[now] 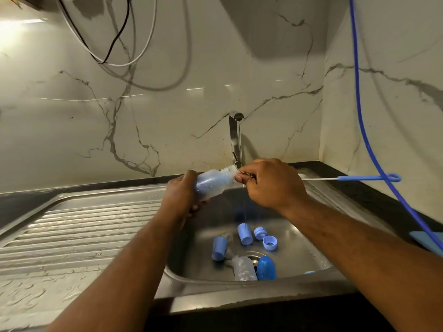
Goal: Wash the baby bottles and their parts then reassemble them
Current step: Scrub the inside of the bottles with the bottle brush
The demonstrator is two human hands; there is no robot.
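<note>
My left hand grips the bottle; my right hand pinches the brush at its mouth. Caps and a second bottle lie near the sink's front edge; a cord crosses the brush.

Steel sink, two pale blue caps, two rings, clear bottle, dark blue cap at drain

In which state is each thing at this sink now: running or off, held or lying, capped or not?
tap: running, thin stream.
clear bottle: uncapped, held sideways in left hand.
bottle brush: held in right hand, bristles at bottle's mouth.
second bottle: lying in sink basin, by drain.
light blue caps: two, lying loose.
screw rings: two, loose.
dark blue cap: lying against second bottle.
</note>
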